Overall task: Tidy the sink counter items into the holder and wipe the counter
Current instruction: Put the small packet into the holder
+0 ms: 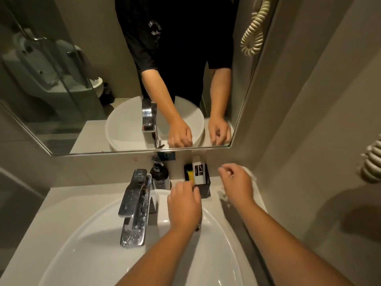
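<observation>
Left hand (pixel 184 205) sits at the black holder (pixel 206 185), fingers curled at its front lip — can't tell if it pinches anything, knuckles hide the tips. Right hand (pixel 237 182) hovers just right of the holder, fingers loosely curled, nothing visibly in it, over a white cloth (pixel 252 178) bunched at the counter's back right corner.

The holder stands at the back edge of the counter (pixel 68 195), btwn the pump bottle (pixel 159 175) and the cloth. A white-and-black box (pixel 199 172) and a yellow packet (pixel 190 174) stand upright inside, poking above the rim.

Risks, my read: holder looks light and boxy, and a nudge from the left hand could tip it fwd into the basin (pixel 103 234). The tall box sits high, so it may topple out. The pump bottle — dark, glossy, narrow — is close enough to get clipped.

Textures: counter is smooth, matte, pale; basin is glazed white, rounded; faucet (pixel 134 205) is chrome, angular, spotted w/ droplets. Cloth looks soft, crumpled.
</observation>
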